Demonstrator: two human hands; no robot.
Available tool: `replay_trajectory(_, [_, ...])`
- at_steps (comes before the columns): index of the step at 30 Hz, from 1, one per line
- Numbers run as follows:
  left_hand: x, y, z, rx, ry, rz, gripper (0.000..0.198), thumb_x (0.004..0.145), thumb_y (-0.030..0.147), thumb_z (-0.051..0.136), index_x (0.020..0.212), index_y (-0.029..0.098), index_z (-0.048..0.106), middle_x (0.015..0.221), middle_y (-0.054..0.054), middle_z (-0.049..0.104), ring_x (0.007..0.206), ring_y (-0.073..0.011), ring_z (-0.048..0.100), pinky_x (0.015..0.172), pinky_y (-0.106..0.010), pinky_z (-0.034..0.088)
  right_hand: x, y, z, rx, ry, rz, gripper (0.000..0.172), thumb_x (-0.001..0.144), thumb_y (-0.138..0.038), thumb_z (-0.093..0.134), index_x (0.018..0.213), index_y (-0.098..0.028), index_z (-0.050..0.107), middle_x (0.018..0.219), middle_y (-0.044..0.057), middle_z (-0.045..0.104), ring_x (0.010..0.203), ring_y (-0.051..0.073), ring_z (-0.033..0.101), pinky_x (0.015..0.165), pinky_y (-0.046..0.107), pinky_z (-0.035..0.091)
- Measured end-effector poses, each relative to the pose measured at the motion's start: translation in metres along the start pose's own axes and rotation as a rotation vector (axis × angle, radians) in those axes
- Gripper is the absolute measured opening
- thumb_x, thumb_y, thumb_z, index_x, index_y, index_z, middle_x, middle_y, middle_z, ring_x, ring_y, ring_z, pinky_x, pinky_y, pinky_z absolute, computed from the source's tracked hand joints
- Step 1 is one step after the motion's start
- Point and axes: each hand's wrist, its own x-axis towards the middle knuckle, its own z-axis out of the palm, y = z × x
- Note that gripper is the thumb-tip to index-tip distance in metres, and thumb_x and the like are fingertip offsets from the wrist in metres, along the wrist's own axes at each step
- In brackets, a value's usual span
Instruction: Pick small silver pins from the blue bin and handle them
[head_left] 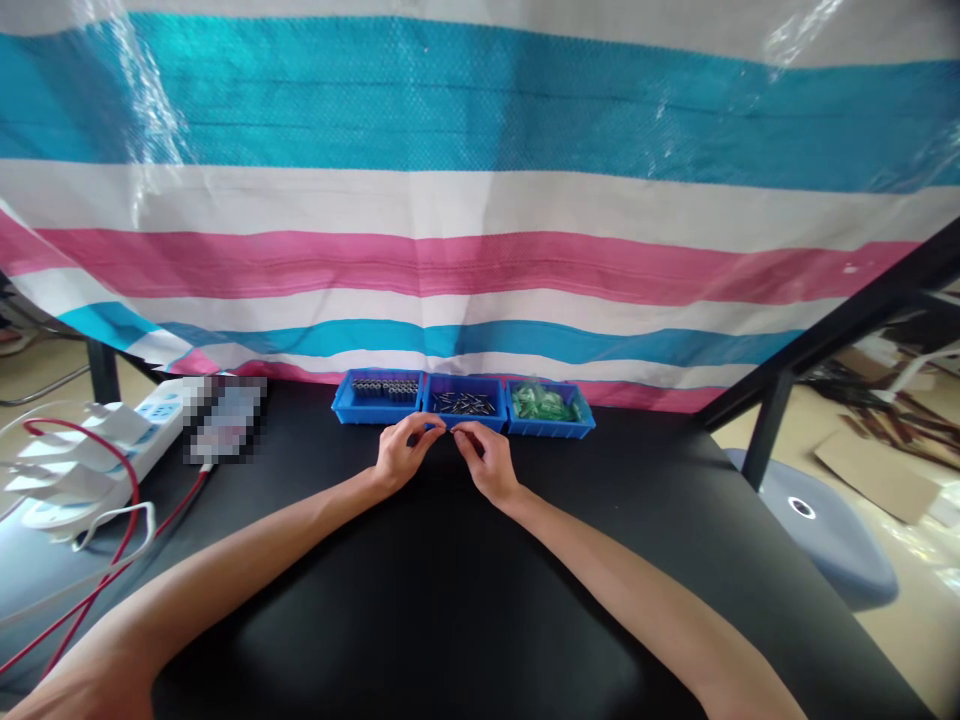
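Note:
My left hand (403, 452) and my right hand (486, 458) meet over the black table (450, 600), just in front of the middle blue bin (465, 405). Both hands are pinched, fingertips almost touching each other around a small thin thing that is too small to name. The middle bin holds several thin dark metal pins. The left blue bin (377, 398) holds a row of small dark cylinders. The right blue bin (550, 408) holds green pieces in clear bags.
A white power strip (154, 410) with plugs and red and white cables (120, 520) lies at the table's left. A striped tarp (480, 200) hangs behind the bins. A black frame leg (772, 425) and a grey stool (832, 530) stand right of the table.

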Motion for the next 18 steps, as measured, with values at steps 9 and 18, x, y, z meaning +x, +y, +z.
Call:
replay_trajectory(9, [-0.0018,-0.0029,0.0008,0.026,0.048,0.042,0.01,0.083,0.025,0.063,0.089,0.017,0.065,0.082,-0.001,0.072,0.056,-0.007,0.06,0.06,-0.018,0.05,0.0001,0.0041,0.003,-0.039,-0.019,-0.04,0.021,0.092,-0.029,0.049,0.096,-0.018,0.066,0.088,0.005,0.069,0.07,0.015,0.062,0.066,0.026,0.049])
replay_trajectory(18, [-0.0003,0.001,-0.0008,0.035,0.049,0.09,0.014,0.08,0.021,0.067,0.094,0.02,0.066,0.083,0.0,0.073,0.05,-0.0052,0.055,0.059,-0.018,0.05,0.0004,0.0032,0.0011,-0.038,0.019,-0.021,0.021,0.093,-0.029,0.047,0.096,-0.019,0.065,0.088,0.005,0.069,0.072,0.016,0.064,0.068,0.025,0.049])
